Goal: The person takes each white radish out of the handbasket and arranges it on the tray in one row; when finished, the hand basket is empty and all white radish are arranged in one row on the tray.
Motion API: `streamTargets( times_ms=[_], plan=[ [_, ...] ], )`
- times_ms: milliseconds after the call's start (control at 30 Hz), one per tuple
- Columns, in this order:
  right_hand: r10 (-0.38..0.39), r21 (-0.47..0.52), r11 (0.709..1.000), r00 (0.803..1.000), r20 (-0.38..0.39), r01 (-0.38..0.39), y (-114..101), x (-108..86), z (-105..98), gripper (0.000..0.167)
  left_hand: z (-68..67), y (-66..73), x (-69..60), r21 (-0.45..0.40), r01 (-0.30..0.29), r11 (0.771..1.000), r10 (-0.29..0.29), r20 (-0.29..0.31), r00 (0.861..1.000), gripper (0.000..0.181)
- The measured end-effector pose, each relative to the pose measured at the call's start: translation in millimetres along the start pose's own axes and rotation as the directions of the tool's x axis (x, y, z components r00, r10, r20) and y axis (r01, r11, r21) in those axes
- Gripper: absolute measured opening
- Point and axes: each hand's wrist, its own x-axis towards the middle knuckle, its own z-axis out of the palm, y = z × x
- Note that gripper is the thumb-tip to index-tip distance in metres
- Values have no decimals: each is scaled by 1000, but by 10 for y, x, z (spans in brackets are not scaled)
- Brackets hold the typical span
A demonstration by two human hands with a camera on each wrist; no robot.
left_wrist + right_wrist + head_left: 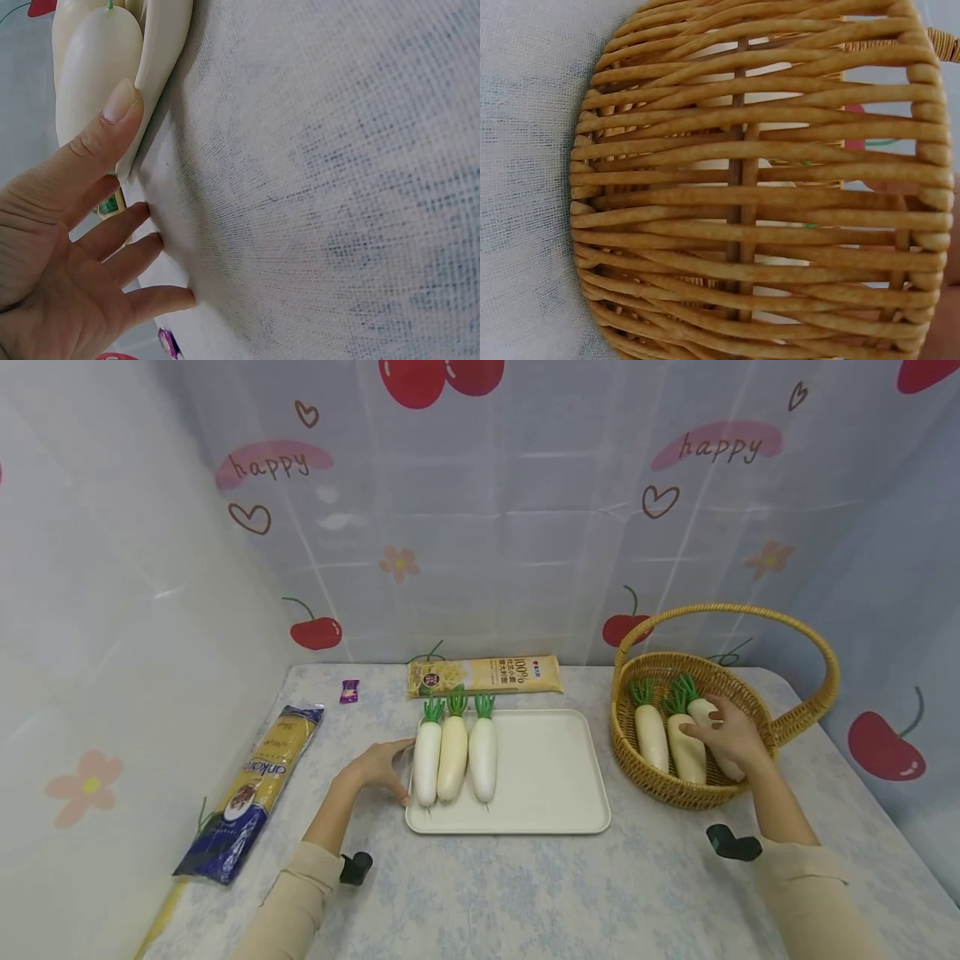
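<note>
In the head view, three white radishes (482,760) with green tops lie side by side on the left part of a white tray (555,777). At the tray's left edge is my left hand (382,767), fingers and thumb spread, holding nothing. My right hand (731,735) reaches into a wicker basket (667,789) over the rightmost of three radishes there. Its thumb lies toward the middle radish (687,752), its fingers over the right radish (701,710); whether they grip is unclear. The basket wall (765,202) hides most of that hand in the right wrist view.
A yellow noodle packet (483,677) lies behind the tray. To the left are a blue and yellow pasta bag (251,793) and a small purple wrapped sweet (349,691). The basket's tall handle (813,647) arches up at the right. Printed curtains enclose the table.
</note>
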Motion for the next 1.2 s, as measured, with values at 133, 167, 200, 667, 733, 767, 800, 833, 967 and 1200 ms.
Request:
streamTargets(
  times_ms=[133, 167, 200, 667, 733, 767, 800, 833, 967, 1200],
  plan=[
    [40, 8, 999, 998, 44, -41, 27, 24, 3, 90, 0, -3, 6, 2, 4, 1000, -4, -1, 1000, 106],
    [47, 9, 999, 997, 53, -47, 31, 25, 3, 91, 1, -4, 9, 8, 0, 1000, 0, 1, 1000, 106],
    [51, 11, 999, 997, 61, -52, 35, 28, 6, 90, 4, -6, 11, 9, 1, 1000, -1, 3, 1000, 106],
    [19, 72, 997, 995, 103, -26, 75, 75, 133, 83, -1, 2, -3, 2, 15, 1000, -15, -6, 1000, 107],
    [-7, 28, 1000, 994, 110, 4, 83, 91, 165, 80, -3, -1, -3, 2, 13, 1000, -13, -7, 1000, 107],
    [-18, 4, 1000, 993, 115, 18, 86, 96, 177, 79, -3, -3, 0, 5, 8, 1000, -8, -8, 1000, 107],
    [-31, -19, 999, 993, 117, 34, 90, 103, 190, 77, 1, -7, 0, 5, 7, 1000, -7, -9, 1000, 107],
    [-44, -39, 998, 992, 118, 49, 91, 105, 199, 76, 4, -13, 2, 8, 4, 1000, -4, -8, 1000, 106],
    [-65, -98, 992, 992, 107, 76, 64, 102, 203, 73, 15, -15, 0, 13, 2, 1000, -2, -6, 1000, 107],
    [49, -139, 990, 995, 87, -37, 44, 102, 184, 78, 17, -17, 2, 19, -10, 1000, 10, -12, 1000, 107]
  ],
)
